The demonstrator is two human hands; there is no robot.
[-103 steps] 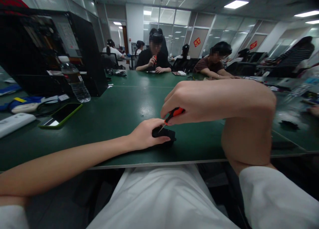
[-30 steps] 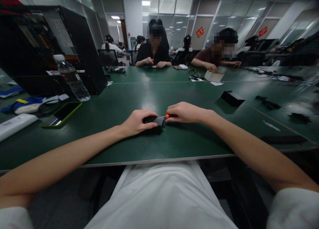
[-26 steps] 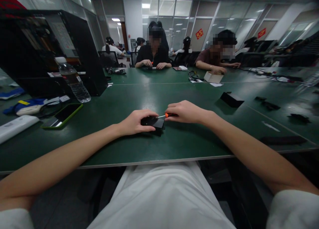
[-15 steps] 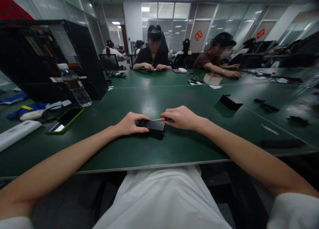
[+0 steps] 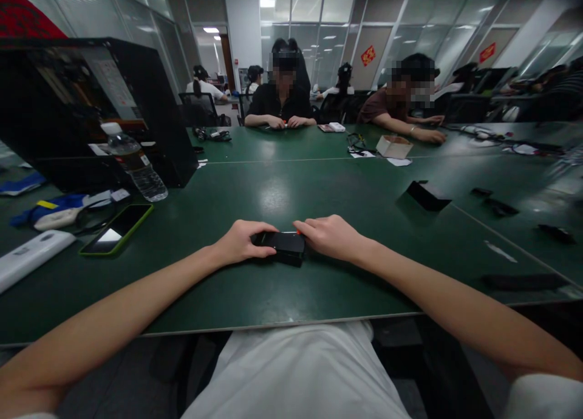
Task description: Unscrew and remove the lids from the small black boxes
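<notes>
A black box-shaped part [image 5: 288, 247] lies on the green table, close to its front edge. From the left, my left hand [image 5: 239, 243] grips its end, thumb in front and fingers behind. My right hand [image 5: 334, 237] is closed around a screwdriver [image 5: 288, 232], of which only a thin metal shaft and a bit of orange handle show. The shaft runs along the box's far top edge and points left; its tip is hard to make out near my left fingers. My right fingers are against or very near the box's right end.
To the left are a phone in a green case [image 5: 117, 229], a white device [image 5: 34, 258], a plastic bottle [image 5: 139, 164] and a black cabinet [image 5: 150, 103]. A bent black piece [image 5: 428, 195] and several dark parts [image 5: 498, 206] lie to the right. Two people sit across the table [image 5: 218, 185].
My right hand has come closer to the box, and less of the orange handle shows. The box looks turned slightly. The whole view has shifted a little with my head.
</notes>
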